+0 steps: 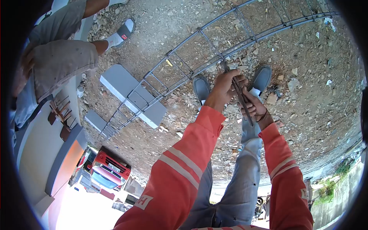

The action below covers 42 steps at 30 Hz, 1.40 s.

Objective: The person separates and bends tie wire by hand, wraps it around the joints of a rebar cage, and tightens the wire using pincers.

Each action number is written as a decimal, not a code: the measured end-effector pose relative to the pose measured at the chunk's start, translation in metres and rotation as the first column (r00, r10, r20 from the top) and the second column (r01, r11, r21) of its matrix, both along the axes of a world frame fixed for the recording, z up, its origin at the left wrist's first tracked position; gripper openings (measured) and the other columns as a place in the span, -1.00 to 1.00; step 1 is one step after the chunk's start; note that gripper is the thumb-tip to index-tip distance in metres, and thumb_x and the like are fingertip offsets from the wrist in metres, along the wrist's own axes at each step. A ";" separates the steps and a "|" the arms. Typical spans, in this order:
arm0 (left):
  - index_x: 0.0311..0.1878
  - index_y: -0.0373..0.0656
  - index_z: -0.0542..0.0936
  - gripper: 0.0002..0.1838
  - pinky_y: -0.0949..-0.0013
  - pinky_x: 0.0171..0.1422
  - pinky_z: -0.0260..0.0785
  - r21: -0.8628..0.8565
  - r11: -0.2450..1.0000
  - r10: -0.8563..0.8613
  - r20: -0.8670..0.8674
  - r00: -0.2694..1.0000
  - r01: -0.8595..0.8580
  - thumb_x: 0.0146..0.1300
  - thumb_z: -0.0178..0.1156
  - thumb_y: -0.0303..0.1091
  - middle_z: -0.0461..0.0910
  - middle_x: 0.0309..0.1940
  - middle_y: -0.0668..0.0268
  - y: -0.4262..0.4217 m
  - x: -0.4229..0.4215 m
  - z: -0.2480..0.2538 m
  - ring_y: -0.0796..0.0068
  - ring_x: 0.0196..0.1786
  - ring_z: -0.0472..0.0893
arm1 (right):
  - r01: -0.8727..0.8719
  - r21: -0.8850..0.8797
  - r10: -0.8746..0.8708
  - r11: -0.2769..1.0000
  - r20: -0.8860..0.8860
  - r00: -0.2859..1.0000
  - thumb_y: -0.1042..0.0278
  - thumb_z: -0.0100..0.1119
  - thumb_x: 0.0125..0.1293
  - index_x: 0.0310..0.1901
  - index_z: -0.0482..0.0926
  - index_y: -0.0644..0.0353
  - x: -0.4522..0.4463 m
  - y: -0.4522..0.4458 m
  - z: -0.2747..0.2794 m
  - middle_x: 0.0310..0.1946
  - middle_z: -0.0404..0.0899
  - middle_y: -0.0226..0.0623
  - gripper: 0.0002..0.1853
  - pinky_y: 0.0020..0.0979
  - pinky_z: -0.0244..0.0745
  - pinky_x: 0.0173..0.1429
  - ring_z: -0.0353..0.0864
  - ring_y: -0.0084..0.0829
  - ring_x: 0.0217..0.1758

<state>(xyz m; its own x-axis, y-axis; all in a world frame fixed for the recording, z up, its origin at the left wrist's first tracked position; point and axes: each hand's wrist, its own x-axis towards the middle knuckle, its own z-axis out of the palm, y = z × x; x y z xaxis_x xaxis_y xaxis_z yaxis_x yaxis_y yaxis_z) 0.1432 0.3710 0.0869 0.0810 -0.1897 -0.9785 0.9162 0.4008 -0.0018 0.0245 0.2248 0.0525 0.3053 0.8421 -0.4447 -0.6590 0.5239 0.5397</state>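
Observation:
Both of my hands are closed around a long dark metal tool, which looks like tying pincers point(237, 89). My left hand point(225, 87) wraps it nearer its head, and my right hand point(253, 107) grips it lower, close to the handle end. The tool's head meets the bars of a long rebar cage point(209, 64), at a crossing just in front of my shoes. Whether wire sits in the jaws cannot be made out. A thin dark strand point(268, 114) shows by my right wrist.
The cage crosses over a grey-topped block point(128, 92) and a smaller block point(96, 119) at left. Another person point(63, 65) is at upper left, one shoe point(124, 32) near the cage. Rubble-strewn ground point(306, 103) lies around. A red vehicle point(110, 168) stands at lower left.

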 end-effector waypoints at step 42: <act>-0.04 -0.28 0.65 -0.48 0.45 -0.59 0.04 0.561 0.826 -0.165 0.347 0.923 -0.063 0.55 -0.13 -0.01 0.21 -0.66 0.52 0.147 -0.089 0.049 0.64 -0.66 0.18 | 0.519 -0.823 0.961 -0.231 -0.109 0.255 0.65 -0.01 0.11 0.45 0.01 0.39 0.038 0.130 0.106 0.01 0.39 0.22 -0.19 0.04 0.43 0.05 0.49 0.20 0.00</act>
<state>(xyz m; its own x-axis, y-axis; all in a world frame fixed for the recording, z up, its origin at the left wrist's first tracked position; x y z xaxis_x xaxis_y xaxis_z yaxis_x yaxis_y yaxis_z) 0.0540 0.5183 0.1363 0.4573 0.3580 -0.8141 0.8214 0.1807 0.5409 0.0622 0.3553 0.1583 0.8778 0.0307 -0.4780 -0.3360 -0.6717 -0.6603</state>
